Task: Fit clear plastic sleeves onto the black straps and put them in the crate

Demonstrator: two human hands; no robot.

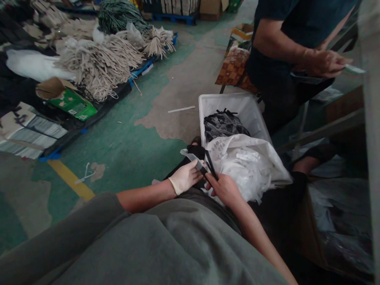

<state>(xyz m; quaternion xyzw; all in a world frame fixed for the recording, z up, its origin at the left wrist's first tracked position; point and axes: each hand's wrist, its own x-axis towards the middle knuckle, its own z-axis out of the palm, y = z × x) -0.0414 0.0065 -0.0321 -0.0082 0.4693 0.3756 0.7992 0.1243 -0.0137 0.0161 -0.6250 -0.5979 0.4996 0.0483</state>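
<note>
My left hand (186, 176), in a thin whitish glove, is closed on a narrow clear plastic sleeve (192, 156), which sticks out past the fingers toward the upper left. A dark piece shows at the sleeve's near end, between both hands. My right hand (225, 188) is bare and closed around a thin black strip (210, 163) that points up and away from me. Both hands meet low over my lap. Just beyond them lies a white sack (237, 144) with crumpled clear plastic (243, 172) in it. The fingertips are partly hidden.
A white plastic bin (210, 102) holds black strips in clear wrapping (225, 124). At the right, a co-worker's hand (327, 63) holds a small pale strip. Bundled beige cords (99, 63) lie on pallets at the left. A cardboard box (312, 223) with plastic bags stands at my right.
</note>
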